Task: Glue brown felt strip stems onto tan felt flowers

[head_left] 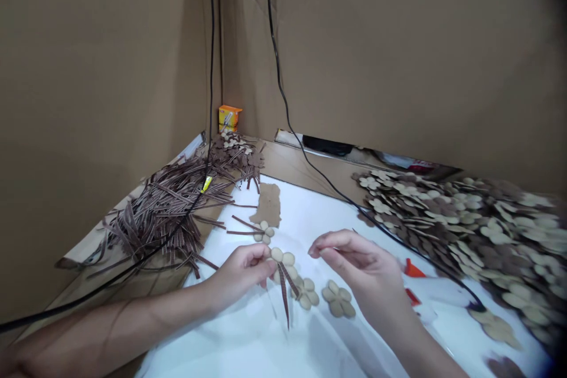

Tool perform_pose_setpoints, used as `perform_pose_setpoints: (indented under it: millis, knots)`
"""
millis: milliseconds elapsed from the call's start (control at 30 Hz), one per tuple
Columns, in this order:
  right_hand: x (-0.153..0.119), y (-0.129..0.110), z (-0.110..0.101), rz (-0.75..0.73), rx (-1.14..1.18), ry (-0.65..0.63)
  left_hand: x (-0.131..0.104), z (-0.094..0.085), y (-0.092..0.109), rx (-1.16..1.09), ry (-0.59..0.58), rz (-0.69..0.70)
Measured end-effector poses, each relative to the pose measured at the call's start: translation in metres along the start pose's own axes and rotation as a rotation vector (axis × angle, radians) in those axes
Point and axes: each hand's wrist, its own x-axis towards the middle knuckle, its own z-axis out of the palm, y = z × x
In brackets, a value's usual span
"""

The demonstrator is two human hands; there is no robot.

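Note:
My left hand (pixel 248 269) pinches a beige four-petal felt flower (pixel 284 257) between thumb and fingers. Two thin brown stitched ribbon strips (pixel 283 295) trail down from that flower's middle. To its right, my right hand (pixel 361 263) hovers with loosely curled fingers and nothing visible in them. Below the held flower, another beige flower (pixel 306 294) lies on the white sheet, partly covered. One more beige flower (pixel 339 298) rests below my right fingertips. Just beyond my left hand sits a beige flower (pixel 264 233) with brown strips sticking out leftward.
Brown ribbon strips (pixel 163 218) are heaped at left; brown and beige flowers (pixel 465 224) are piled at right. A white glue gun (pixel 443 290) with orange parts lies beside my right wrist, its black cord (pixel 328 180) crossing the sheet. Cardboard walls (pixel 398 59) enclose the back, with an orange box (pixel 229 118) in the corner.

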Motion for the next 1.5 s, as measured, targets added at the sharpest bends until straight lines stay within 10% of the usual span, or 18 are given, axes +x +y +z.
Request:
perform_pose_setpoints:
  millis: [400,700,1500]
  knots:
    - [-0.001,0.007,0.003,-0.013,0.222,-0.182,0.001,0.002,0.000,0.136,-0.033,0.016]
    - [0.002,0.006,0.007,0.234,0.472,-0.040,0.000,0.002,-0.002,0.167,-0.049,0.033]
    - [0.003,0.020,0.008,0.164,0.600,-0.012,0.000,0.002,-0.003,0.120,-0.059,0.016]
